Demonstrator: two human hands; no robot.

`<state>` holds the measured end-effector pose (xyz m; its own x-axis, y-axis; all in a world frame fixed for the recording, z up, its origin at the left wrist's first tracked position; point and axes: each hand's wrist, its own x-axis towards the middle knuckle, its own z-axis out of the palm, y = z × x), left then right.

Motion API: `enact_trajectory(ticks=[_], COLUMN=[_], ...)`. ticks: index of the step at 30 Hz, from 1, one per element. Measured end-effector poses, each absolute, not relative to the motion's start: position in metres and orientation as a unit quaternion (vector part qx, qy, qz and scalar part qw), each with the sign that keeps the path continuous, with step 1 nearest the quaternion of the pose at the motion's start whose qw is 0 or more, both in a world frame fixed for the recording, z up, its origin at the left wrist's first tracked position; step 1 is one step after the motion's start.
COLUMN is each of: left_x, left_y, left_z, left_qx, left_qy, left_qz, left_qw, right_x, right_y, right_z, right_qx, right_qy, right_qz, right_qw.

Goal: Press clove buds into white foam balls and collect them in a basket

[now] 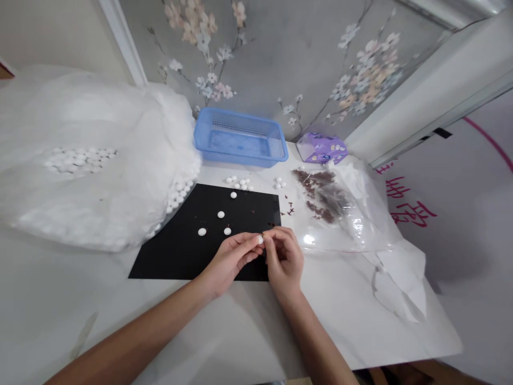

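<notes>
Between the thumb and fingers of my left hand point(234, 259) is a small white ball point(260, 240). My right hand point(285, 256) is pinched close against it, its fingertips meeting the ball's right side; a tiny piece in that pinch is too small to make out. Both hands are above the right part of a black mat point(172, 251). Several loose white balls lie on the mat, among them one point(202, 232) at the left and one point(233, 195) near the far edge. Small dark reddish-brown pieces point(290, 208) are scattered beside the mat's right edge.
A large clear bag point(96, 198) full of white balls stands at the left. Behind the mat is a blue plastic basket point(240, 155). To the right lie a clear bag point(356, 230) with brown pieces, a purple patterned box point(323, 148) and crumpled white sheeting point(404, 278).
</notes>
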<state>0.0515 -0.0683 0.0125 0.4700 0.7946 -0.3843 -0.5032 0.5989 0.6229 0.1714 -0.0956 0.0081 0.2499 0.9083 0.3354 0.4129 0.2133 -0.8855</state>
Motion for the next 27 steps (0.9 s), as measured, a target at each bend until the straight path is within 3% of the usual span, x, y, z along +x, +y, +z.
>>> enact_trajectory(ticks=[27], left_x=[0.0513], left_y=[-0.0673], left_z=[0.0136], left_qx=[0.226], left_qy=[0.333], left_qz=[0.399], left_qw=[0.824], right_x=[0.1683], right_y=[-0.0971], right_z=[0.01], right_qx=[-0.574], right_qy=[-0.587], right_qz=[0.228], right_qw=[0.523])
